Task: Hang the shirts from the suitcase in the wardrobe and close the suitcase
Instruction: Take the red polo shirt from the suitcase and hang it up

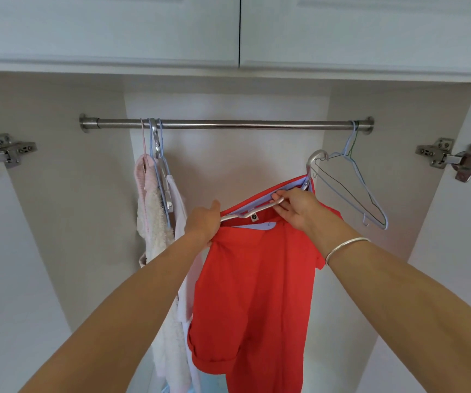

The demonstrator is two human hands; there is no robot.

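Head view: grips the red shirt [257, 285] and the hanger [237, 215] at its low end in the curled left hand [203, 222], pinches its raised arm with right hand [298, 209] fingers [278, 199], nearer the hook [313, 158], long axis climbing rightward below the rod [228, 125], likely calling for an upward lift.

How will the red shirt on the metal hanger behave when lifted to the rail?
Probably floppy: the red fabric shirt sags in folds below the silver metal hanger. Likely light, since fingers of the right hand merely pinch the hanger. It may slide, because the hanger is tilted.
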